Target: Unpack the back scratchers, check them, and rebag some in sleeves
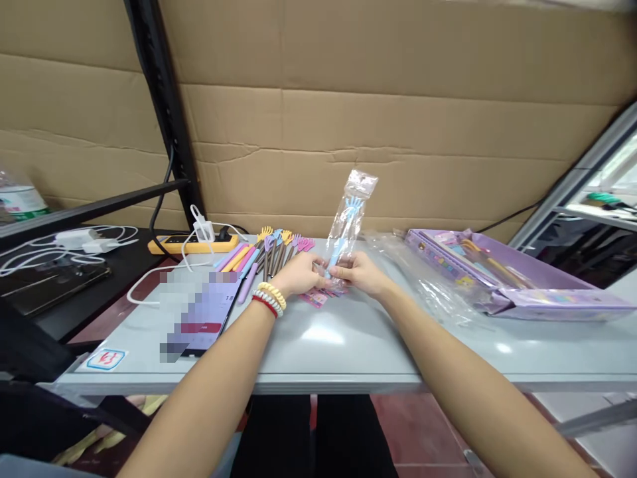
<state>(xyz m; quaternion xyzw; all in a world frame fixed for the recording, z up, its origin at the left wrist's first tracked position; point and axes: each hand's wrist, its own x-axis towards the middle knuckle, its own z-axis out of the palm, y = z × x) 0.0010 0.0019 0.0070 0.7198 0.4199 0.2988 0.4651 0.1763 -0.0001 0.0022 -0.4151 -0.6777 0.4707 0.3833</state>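
Note:
A light blue back scratcher (340,247) with a hand-shaped head stands tilted inside a clear plastic bag (362,182), head end up. My left hand (301,273) pinches the lower end of the bag from the left. From the right, my right hand (363,273) has its thumb and fingers closed on the same lower part. Pink printed cards (314,299) lie on the table just under my hands. Beside my left hand rests a bunch of back scratchers (271,252) with yellow, blue, purple and pink heads and handles.
On the grey table (348,352), a phone (212,312) lies at the left, near a yellow power strip (192,244) with white cables. Clear plastic bags (428,279) spread out at the right, next to an open purple box (552,304) holding packaged items. Cardboard (398,119) lines the back.

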